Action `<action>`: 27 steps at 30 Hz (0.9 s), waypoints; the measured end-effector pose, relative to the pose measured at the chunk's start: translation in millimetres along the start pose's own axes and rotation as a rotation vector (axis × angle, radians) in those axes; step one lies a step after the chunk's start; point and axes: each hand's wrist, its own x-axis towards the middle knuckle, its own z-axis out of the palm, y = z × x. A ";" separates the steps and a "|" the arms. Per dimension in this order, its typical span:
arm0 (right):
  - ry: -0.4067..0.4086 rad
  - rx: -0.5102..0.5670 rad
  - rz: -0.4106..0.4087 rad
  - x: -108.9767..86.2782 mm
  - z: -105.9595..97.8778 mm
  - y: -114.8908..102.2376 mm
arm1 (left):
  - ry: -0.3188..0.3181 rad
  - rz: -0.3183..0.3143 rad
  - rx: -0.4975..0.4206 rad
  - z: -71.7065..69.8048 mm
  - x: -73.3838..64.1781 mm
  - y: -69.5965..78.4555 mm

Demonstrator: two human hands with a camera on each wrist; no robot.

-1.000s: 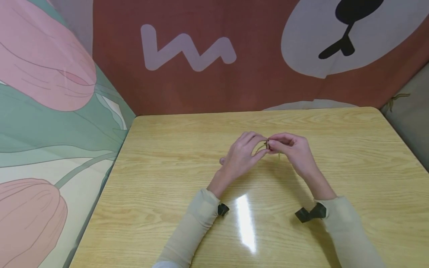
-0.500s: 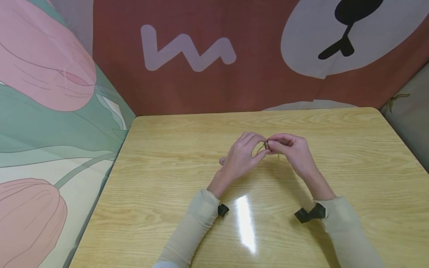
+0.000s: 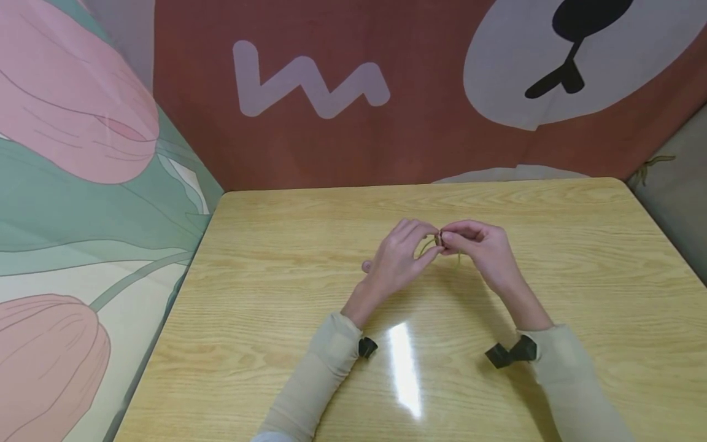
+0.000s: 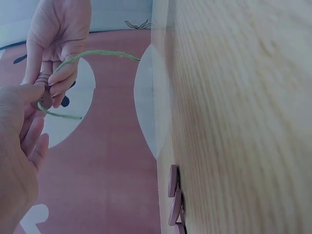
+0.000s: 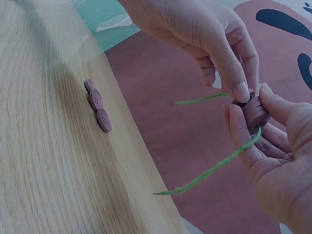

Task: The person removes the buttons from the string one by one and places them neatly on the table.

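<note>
Above the far middle of the table, both hands meet at a small stack of brown buttons (image 5: 257,113). My right hand (image 3: 487,253) grips the stack between thumb and fingers. From the other side, thumb and index finger of my left hand (image 3: 395,253) pinch the button (image 4: 45,101) at the near end. Green string (image 5: 207,171) passes through the buttons. One tail hangs out past the right-hand fingers, and a shorter tail (image 4: 61,115) comes out on the left-hand side. Fingers cover part of the stack.
Three loose brown buttons (image 5: 97,99) lie in a row on the wooden table (image 3: 265,319); the left hand mostly hides them in the head view. A printed cloth wall (image 3: 342,147) rises along the table's far edge. Black straps (image 3: 513,353) sit at the wrists.
Both hands stay almost in place. The green string between and below the fingers shifts slightly, its loop on the left-hand side showing a little more.
</note>
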 end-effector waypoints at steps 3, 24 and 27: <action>-0.001 0.004 -0.001 -0.4 -0.1 -0.3 | -0.002 -0.001 -0.009 -0.3 -0.3 0.6; 0.012 -0.025 -0.004 -0.4 -7.5 -7.0 | 0.005 -0.009 -0.016 -3.5 -2.5 -4.7; 0.019 -0.045 0.001 -0.8 -9.8 -6.7 | 0.000 -0.017 -0.017 -4.5 -3.7 -5.6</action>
